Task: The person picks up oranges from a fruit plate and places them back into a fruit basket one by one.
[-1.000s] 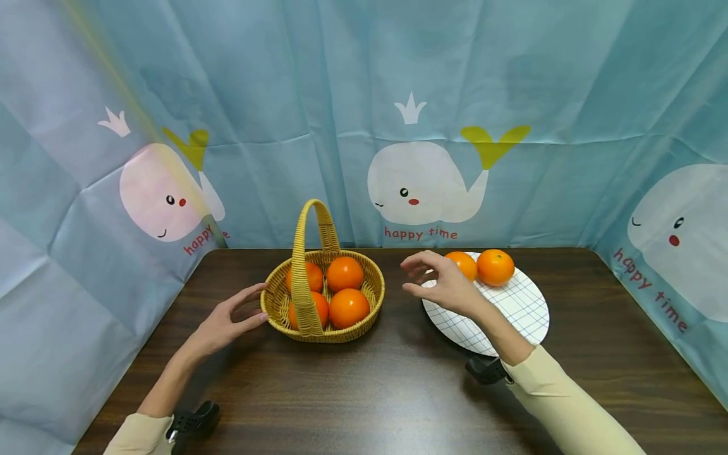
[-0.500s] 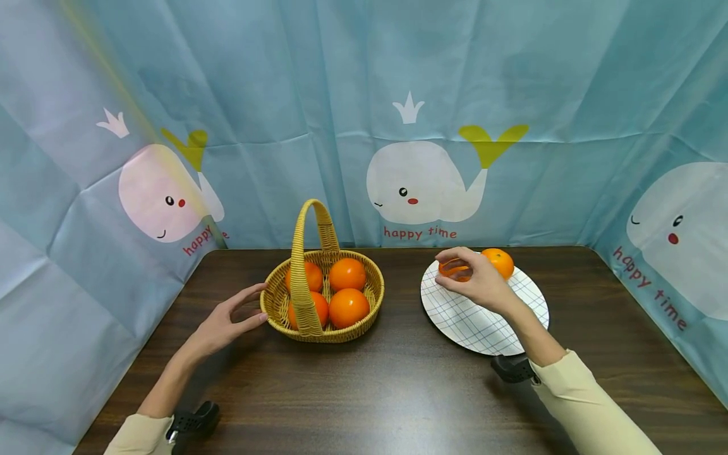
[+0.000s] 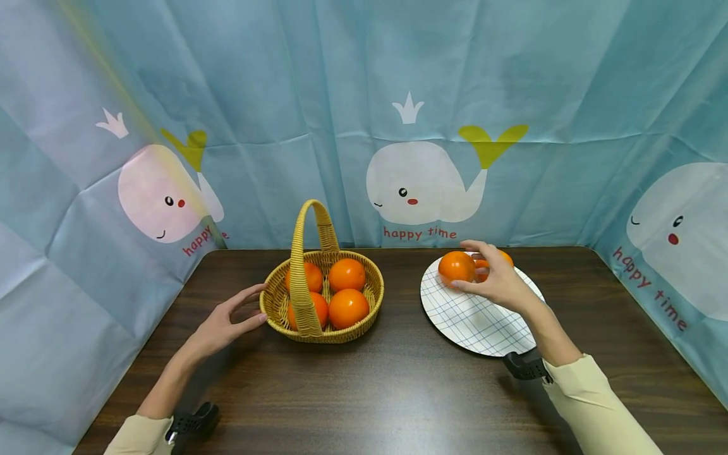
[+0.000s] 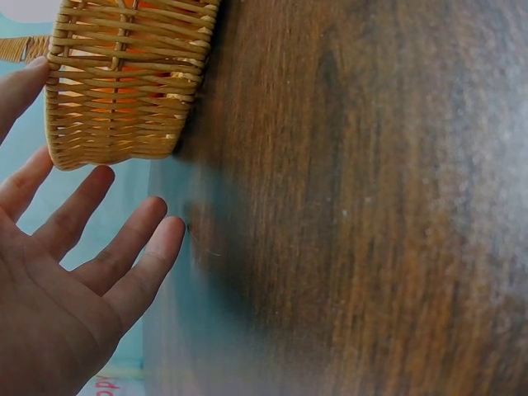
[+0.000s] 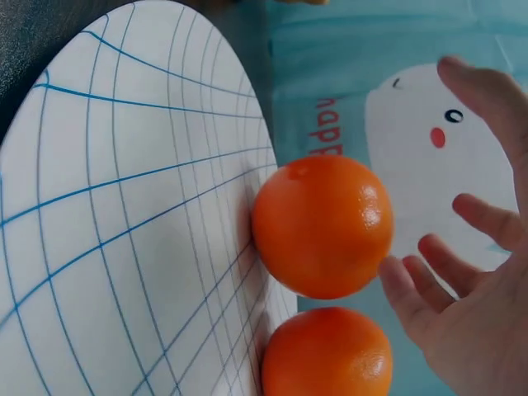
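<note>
My left hand (image 3: 224,322) is at the left side of a yellow wicker basket (image 3: 330,337), which holds several oranges (image 3: 349,308). In the left wrist view its thumb meets the basket's rim (image 4: 54,70), while the other fingers (image 4: 140,276) spread loosely beside the woven wall. On the right, my right hand (image 3: 503,284) hovers over a round white plate (image 3: 483,322) with blue grid lines. Two oranges lie at the plate's back edge. The left orange (image 5: 326,227) is just off the fingertips; the right orange (image 5: 330,355) is partly covered by the hand in the head view.
Under everything is a dark brown wooden table (image 3: 375,385). A blue curtain (image 3: 273,151) printed with whales hangs along its back and sides. The basket's tall arched handle (image 3: 300,253) rises above the oranges. Black wrist straps (image 3: 526,366) sit at the cuffs.
My right hand has moved rightward from beside the plate, across the left orange, which now shows almost whole, to partly cover the right one. The left hand and basket stay put.
</note>
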Demonstrator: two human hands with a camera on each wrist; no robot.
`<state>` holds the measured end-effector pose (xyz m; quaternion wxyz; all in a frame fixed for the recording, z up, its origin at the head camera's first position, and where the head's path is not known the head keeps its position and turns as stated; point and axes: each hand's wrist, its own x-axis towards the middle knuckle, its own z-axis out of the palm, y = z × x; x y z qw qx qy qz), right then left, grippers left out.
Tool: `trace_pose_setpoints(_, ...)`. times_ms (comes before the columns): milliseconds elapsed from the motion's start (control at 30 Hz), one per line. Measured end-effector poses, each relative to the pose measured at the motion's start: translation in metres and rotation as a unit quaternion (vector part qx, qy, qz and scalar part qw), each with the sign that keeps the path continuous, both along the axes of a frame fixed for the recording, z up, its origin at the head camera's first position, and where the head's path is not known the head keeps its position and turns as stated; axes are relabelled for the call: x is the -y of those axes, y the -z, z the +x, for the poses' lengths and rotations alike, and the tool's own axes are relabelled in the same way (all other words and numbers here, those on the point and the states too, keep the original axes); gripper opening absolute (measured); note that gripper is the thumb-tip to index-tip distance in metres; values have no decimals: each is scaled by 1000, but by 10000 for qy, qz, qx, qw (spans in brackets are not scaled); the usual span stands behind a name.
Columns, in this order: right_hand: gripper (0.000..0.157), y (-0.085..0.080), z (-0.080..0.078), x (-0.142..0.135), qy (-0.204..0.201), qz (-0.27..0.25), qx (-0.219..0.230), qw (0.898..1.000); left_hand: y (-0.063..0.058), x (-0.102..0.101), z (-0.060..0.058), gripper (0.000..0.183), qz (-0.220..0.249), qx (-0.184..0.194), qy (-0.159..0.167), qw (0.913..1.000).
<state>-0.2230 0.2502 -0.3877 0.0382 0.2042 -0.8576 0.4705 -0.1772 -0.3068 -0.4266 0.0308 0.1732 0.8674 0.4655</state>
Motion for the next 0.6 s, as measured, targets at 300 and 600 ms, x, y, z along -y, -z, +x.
trace_pose_setpoints(300, 100, 4, -1, 6, 187, 513, 247, 9982, 0, 0, 1, 63, 1, -36, 43, 10000)
trace_pose_setpoints(600, 97, 8, -5, 11, 705, 1116, 110, 9912, 0, 1, 0, 62, 65, -61, 69, 9999)
